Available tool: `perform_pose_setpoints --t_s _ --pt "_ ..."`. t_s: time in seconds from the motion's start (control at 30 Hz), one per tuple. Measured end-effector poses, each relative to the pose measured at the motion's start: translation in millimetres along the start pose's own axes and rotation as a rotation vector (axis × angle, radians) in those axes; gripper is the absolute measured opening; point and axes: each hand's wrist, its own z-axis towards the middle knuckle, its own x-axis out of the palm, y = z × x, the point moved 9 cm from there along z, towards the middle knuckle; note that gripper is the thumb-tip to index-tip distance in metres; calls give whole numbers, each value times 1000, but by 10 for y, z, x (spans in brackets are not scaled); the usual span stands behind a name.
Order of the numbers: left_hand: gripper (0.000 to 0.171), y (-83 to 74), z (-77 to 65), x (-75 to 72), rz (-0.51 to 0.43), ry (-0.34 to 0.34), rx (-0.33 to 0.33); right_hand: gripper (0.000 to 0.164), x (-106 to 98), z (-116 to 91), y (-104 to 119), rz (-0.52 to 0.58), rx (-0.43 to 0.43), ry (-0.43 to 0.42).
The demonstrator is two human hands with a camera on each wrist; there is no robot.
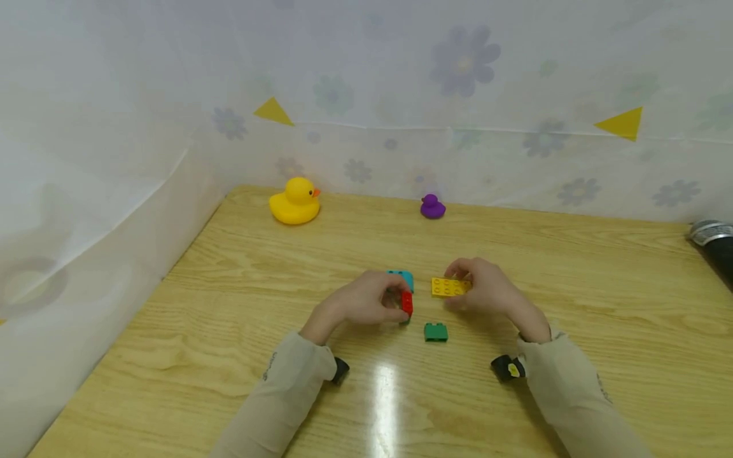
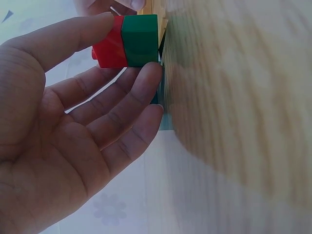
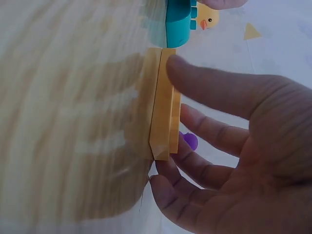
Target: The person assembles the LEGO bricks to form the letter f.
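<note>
My left hand [image 1: 369,299] pinches a red toy building brick [image 1: 407,301] between thumb and fingertips. A green brick [image 2: 141,41] is joined under the red one, and both are low over the table. My right hand [image 1: 487,289] has its thumb on the near side and its fingers at the far side of a flat yellow brick [image 1: 443,287] with two rows of studs. That brick lies low along the tabletop in the right wrist view. Just beyond my left fingers stands a turquoise brick [image 1: 407,278], partly hidden by them. Another green brick [image 1: 436,333] sits nearer me, between the hands.
At the back of the wooden table [image 1: 355,235] are a yellow rubber duck [image 1: 294,202] on the left and a small purple duck [image 1: 432,207] near the middle. A microphone [image 1: 712,245] lies at the far right edge. Flowered white cloth [image 1: 366,152] hangs behind.
</note>
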Motion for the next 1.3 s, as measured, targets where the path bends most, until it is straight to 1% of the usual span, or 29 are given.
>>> perform_pose_setpoints --t_s 0.2,0.37,0.43,0.57,0.67,0.73,0.83,0.93,1.0,1.07,1.13,1.2,1.3 --pt "32 -11 -1 6 4 -6 7 32 16 -16 11 -49 -6 24" --pt "32 -20 -10 14 7 -4 9 31 29 -20 26 -72 -18 23" --pt "32 -14 -10 16 2 -4 5 32 20 -19 36 -82 -29 7" --pt "32 -18 -11 11 -5 -10 1 33 -20 -18 35 -80 -14 -41" --pt "32 -23 -8 8 -11 -18 2 32 -37 -20 33 -53 16 -64" --pt "31 -19 -3 8 -19 -20 0 32 -47 -23 54 -31 12 -78" --pt "31 -18 3 0 -22 -25 -3 30 -86 -37 134 27 -36 -129" --pt "30 -21 8 -14 -18 -33 1 31 -138 -65 283 98 -139 -182" --pt "30 -28 8 -22 -14 -39 10 32 -160 -90 395 136 -213 -193" --pt "30 -29 8 -24 -21 -42 21 33 -161 -111 487 159 -266 -181" --pt "32 -28 8 -20 -32 -41 31 31 -146 -122 548 171 -293 -158" --pt "33 -26 9 -15 -32 -42 41 30 -110 -119 578 182 -303 -127" --pt "37 -11 9 -11 -34 -42 37 28 -59 -118 597 188 -314 -92"
